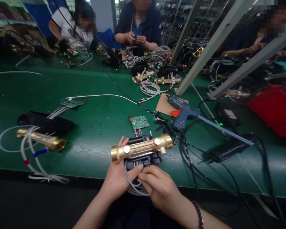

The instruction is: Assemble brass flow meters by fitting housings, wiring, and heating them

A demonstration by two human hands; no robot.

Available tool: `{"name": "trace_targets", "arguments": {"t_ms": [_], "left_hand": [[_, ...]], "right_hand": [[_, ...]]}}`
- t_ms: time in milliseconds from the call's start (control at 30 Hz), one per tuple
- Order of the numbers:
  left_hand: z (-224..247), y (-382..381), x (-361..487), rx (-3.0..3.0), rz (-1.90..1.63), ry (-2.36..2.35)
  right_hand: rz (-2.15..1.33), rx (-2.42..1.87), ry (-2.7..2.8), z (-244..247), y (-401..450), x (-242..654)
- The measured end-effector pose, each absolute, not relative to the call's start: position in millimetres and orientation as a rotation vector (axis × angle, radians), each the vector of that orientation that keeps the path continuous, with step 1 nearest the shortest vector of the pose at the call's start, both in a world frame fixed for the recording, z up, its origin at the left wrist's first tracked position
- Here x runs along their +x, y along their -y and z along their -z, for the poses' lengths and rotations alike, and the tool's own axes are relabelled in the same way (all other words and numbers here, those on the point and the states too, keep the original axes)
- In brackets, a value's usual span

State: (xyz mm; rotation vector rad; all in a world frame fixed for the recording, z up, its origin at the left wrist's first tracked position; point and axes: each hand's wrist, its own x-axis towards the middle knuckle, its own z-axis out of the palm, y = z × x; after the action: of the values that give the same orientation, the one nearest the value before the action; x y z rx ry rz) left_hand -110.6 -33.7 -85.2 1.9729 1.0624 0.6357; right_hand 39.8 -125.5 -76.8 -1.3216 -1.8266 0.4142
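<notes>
A brass pipe fitting (140,149) with threaded ends lies across a black plastic housing (145,160) in front of me. My left hand (118,176) is wrapped round the housing from below and the left, its thumb near the wires. With fingers pinched together, my right hand (158,183) grips the grey cable (135,187) where it meets the housing's near side. The cable's coil hangs below, partly hidden by my hands. Beyond the fitting, a green circuit board (140,122) rests on the table, joined by thin wires that run toward the housing.
On the right, a blue glue gun (180,111) with a long glue stick sits by a cardboard piece (162,106). A second brass fitting (45,140) and black housing (41,122) lie left. Metal posts (205,47) slant up; people work across the green table (90,111).
</notes>
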Motion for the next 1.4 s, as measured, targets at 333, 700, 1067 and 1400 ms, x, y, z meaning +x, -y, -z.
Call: {"name": "trace_targets", "arguments": {"t_ms": [333, 700, 1067, 1400], "left_hand": [[88.1, 33.4, -112.2, 1.937, -0.671, -1.059], [103.6, 34.4, -110.8, 2.096, -0.784, -1.081], [85.3, 37.3, -107.5, 2.026, -0.714, -1.038], [84.8, 37.5, -103.2, 2.050, -0.689, -1.094]], "right_hand": [[-0.508, -1.280, 1.945, 28.5, 145.3, 80.1], [-0.554, -1.614, 2.350, 5.2, -30.7, 134.4], [-0.469, -1.511, 2.614, 28.6, -55.9, 113.4], [-0.521, -1.457, 2.491, 25.6, -66.9, 123.2]]}}
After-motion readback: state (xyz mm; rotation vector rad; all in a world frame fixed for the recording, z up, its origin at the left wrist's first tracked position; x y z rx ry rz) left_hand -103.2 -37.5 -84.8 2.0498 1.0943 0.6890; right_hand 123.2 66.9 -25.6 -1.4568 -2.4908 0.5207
